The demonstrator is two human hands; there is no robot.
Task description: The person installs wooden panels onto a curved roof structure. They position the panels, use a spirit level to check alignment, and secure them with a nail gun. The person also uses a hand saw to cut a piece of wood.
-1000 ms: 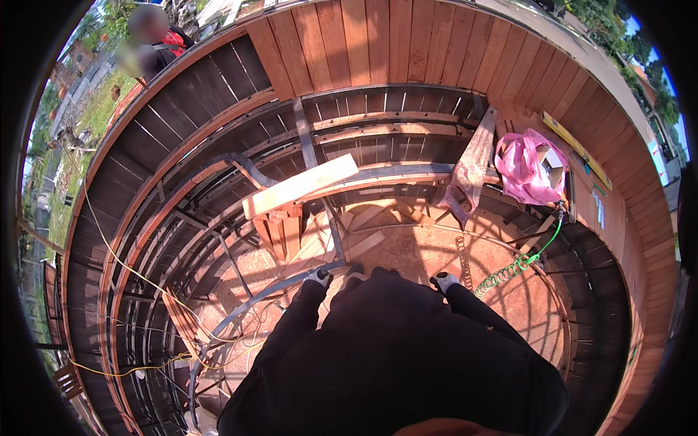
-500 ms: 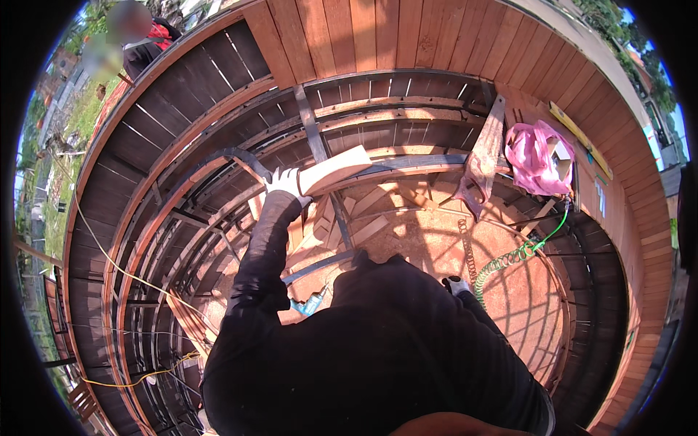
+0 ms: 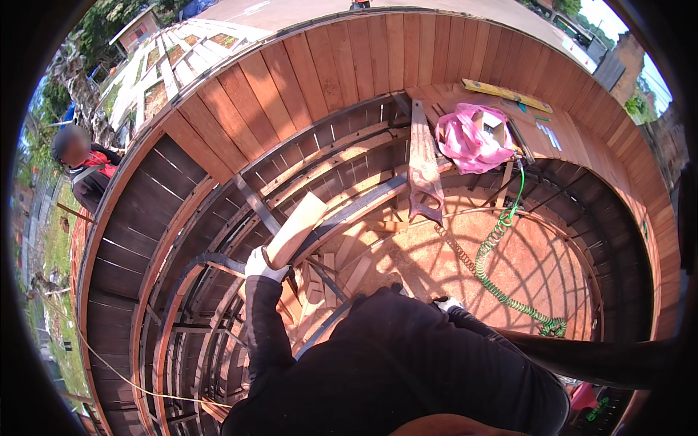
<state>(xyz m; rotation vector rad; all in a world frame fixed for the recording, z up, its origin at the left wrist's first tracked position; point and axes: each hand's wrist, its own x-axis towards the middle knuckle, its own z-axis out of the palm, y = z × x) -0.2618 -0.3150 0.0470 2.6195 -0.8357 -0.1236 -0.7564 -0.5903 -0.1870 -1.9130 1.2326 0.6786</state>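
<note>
In a pale work glove, my left hand (image 3: 265,267) is closed round the near end of a short, slightly curved wooden board (image 3: 297,227). The board slants away to the right over the curved bench frame, its far end close to a dark metal bar (image 3: 256,203). My right hand (image 3: 448,304), also gloved, is low beside my body above the sunlit floor. Its fingers are mostly hidden by my sleeve and shadow, so their grip is unclear. A hand saw (image 3: 424,163) lies across the frame to the right of the board.
A pink plastic bag (image 3: 472,139) and a yellow spirit level (image 3: 505,94) rest on the planked seat. A green coiled air hose (image 3: 494,280) hangs down to the floor. Wood offcuts (image 3: 331,280) lie below the frame. Another person (image 3: 94,171) is outside the wall at left.
My view has swung leftward, so the saw, bag and hose appear farther left. My left hand still holds the board, which now slants more steeply. The blue drill is out of sight.
</note>
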